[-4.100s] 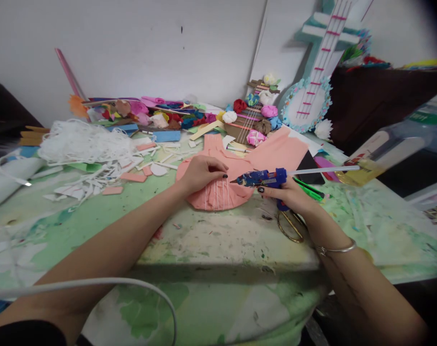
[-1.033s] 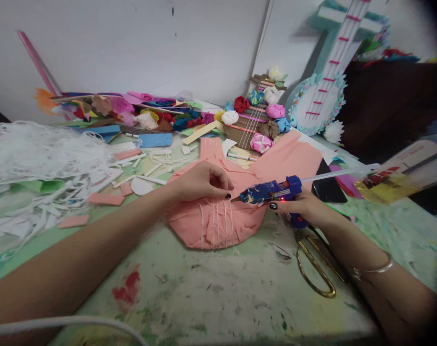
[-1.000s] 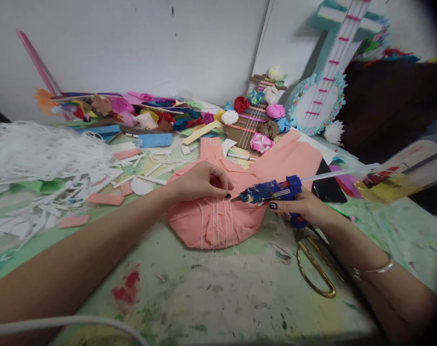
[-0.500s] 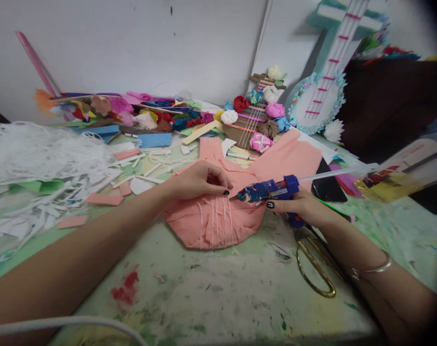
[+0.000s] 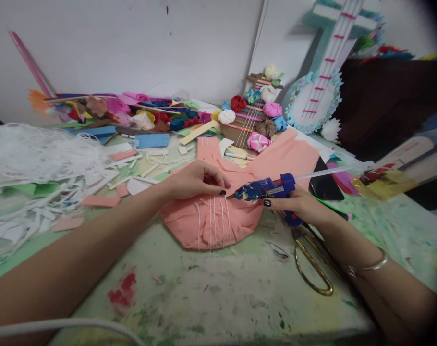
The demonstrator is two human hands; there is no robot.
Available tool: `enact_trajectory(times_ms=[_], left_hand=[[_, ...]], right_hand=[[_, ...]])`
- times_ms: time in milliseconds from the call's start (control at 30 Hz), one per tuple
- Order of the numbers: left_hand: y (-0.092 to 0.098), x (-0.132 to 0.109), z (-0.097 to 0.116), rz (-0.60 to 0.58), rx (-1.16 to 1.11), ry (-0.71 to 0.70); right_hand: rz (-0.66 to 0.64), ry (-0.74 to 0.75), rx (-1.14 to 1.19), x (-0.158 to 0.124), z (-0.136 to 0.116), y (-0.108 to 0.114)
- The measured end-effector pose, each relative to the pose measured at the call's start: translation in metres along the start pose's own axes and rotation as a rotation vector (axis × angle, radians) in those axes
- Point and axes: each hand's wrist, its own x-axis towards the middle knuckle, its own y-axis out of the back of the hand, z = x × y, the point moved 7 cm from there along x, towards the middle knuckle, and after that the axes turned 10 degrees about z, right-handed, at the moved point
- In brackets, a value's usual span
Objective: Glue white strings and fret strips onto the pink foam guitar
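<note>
Foam (image 5: pixel 240 218) lies flat on table (image 5: pixel 218 298), strings (image 5: pixel 211 226) across it. I see almost no change from half a second ago: glue gun (image 5: pixel 267 188) nozzle still at the string tops, so I judge gluing is ongoing. Left hand (image 5: pixel 197 179) is curled, fingertips pinning strings; right hand (image 5: pixel 299 204) grips the gun, just right of foam. Scissors (image 5: pixel 312 269) lie near the wrist.

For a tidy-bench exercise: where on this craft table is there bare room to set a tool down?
Bare: the near table front, between the pink guitar and the edge, left of the scissors; the green patch beyond the right hand holding the glue gun. Crowded: white strips at left, paper flowers and scraps along the wall.
</note>
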Motion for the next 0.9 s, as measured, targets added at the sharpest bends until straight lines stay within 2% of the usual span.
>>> enact_trajectory(times_ms=[267, 533, 900], left_hand=[[0.0, 0.0, 0.0, -0.014, -0.017, 0.006], [-0.001, 0.001, 0.002, -0.001, -0.023, 0.01], [-0.002, 0.002, 0.001, 0.037, 0.022, 0.02]], right_hand=[[-0.098, 0.006, 0.027, -0.005, -0.007, -0.006], [0.004, -0.008, -0.033, 0.0, 0.003, 0.003], [-0.023, -0.022, 0.029, -0.002, 0.004, 0.005]])
